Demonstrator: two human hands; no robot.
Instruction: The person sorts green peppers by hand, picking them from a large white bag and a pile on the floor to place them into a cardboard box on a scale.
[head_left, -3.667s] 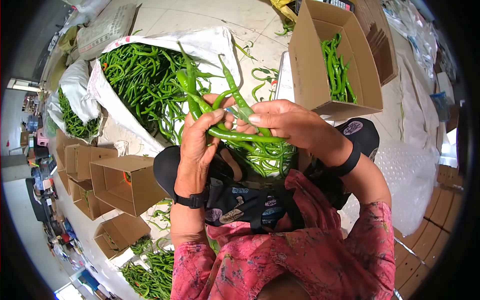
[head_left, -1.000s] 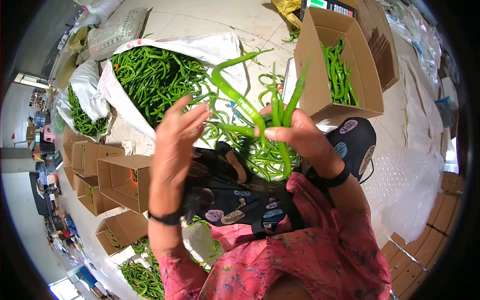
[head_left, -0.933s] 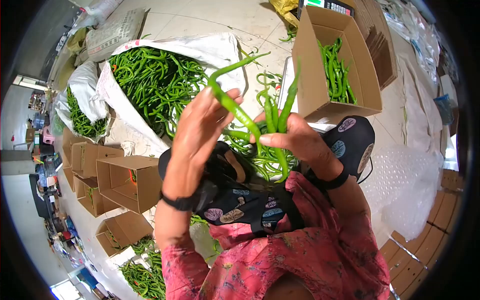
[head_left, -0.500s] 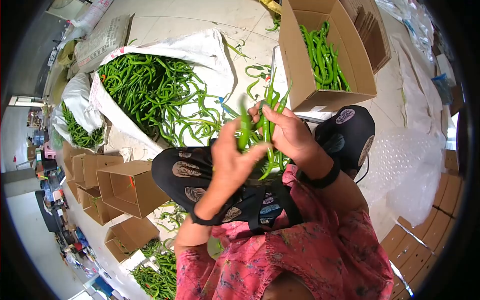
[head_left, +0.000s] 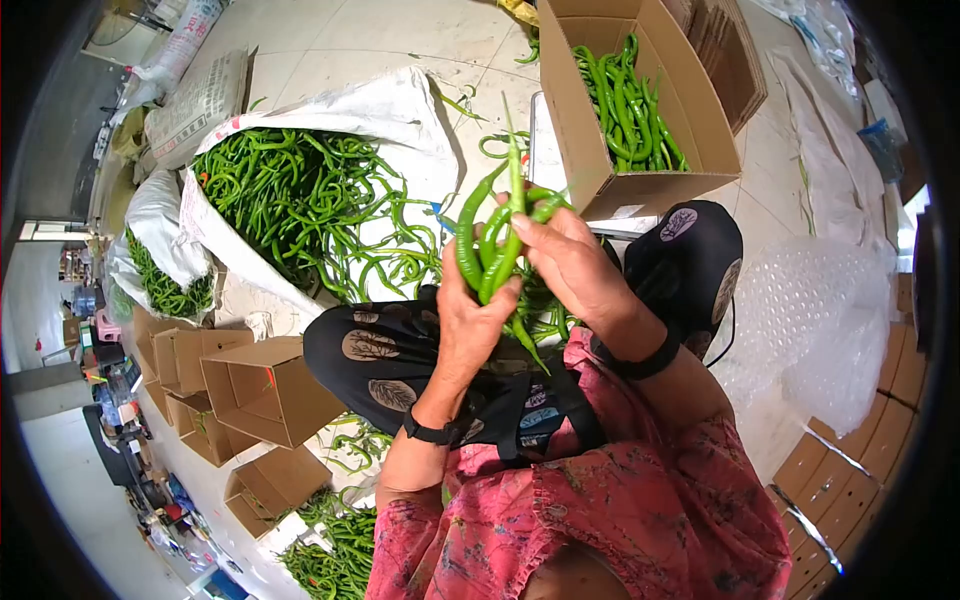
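Several long green chili peppers (head_left: 492,245) are bunched between my two hands above my lap. My left hand (head_left: 468,310) is closed around their lower part, thumb across the front. At the upper right of the bunch, my right hand (head_left: 565,255) grips the peppers with its thumb on top. Below the hands, more loose peppers (head_left: 545,312) show between my knees, partly hidden. A white sack (head_left: 415,120) lies open to the left, with a heap of green peppers (head_left: 290,200) spilling from it. Ahead on the right stands an open cardboard box (head_left: 650,190) with peppers (head_left: 630,110) inside.
Several small cardboard boxes (head_left: 265,385) stand at the left. Another pepper pile (head_left: 335,545) lies at the lower left, and a second sack (head_left: 165,225) at the far left. Bubble wrap (head_left: 800,330) lies on the right beside stacked brown cartons (head_left: 850,480).
My left hand has come in to the bunch and closed on the peppers, where before it was blurred with a pepper at it. The peppers now stand together between both hands.
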